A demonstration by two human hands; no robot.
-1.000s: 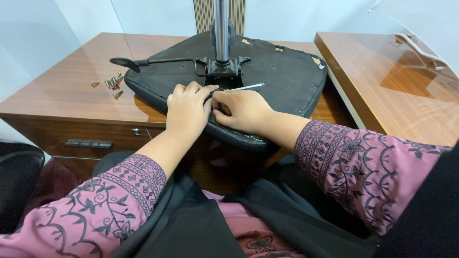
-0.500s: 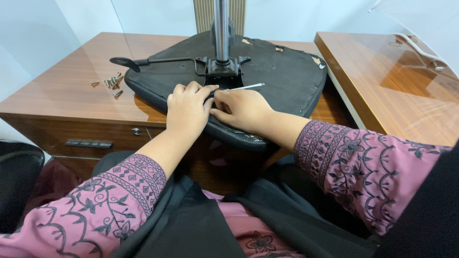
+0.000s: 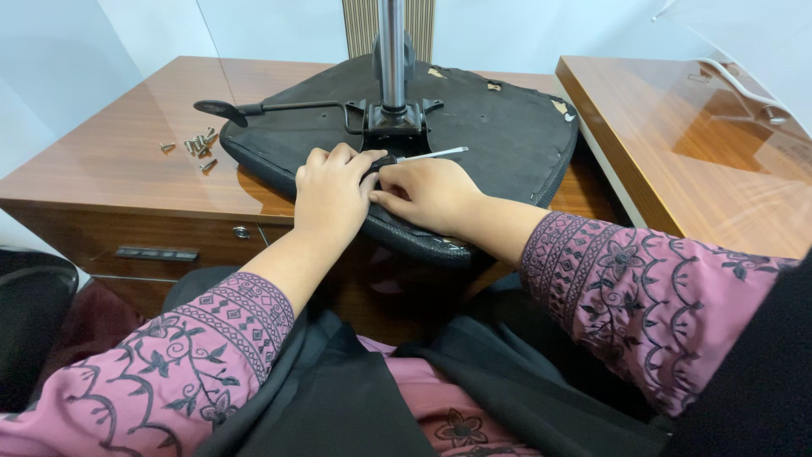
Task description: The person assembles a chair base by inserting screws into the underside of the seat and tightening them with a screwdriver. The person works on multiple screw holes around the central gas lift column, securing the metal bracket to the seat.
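Observation:
A black office chair seat (image 3: 499, 127) lies upside down on a brown wooden desk (image 3: 118, 161), its metal post (image 3: 392, 51) rising from the black mechanism plate (image 3: 393, 123). A black lever (image 3: 254, 108) sticks out to the left. My left hand (image 3: 330, 190) rests on the seat's near edge, fingers curled around the dark handle of a thin metal tool (image 3: 427, 155). My right hand (image 3: 427, 196) lies beside it, fingers touching the same handle. The shaft points right across the seat.
Several small screws (image 3: 196, 146) lie loose on the desk left of the seat. A second wooden desk (image 3: 702, 161) stands to the right with a white cable (image 3: 736, 80) on it. A drawer front (image 3: 161, 245) faces me below.

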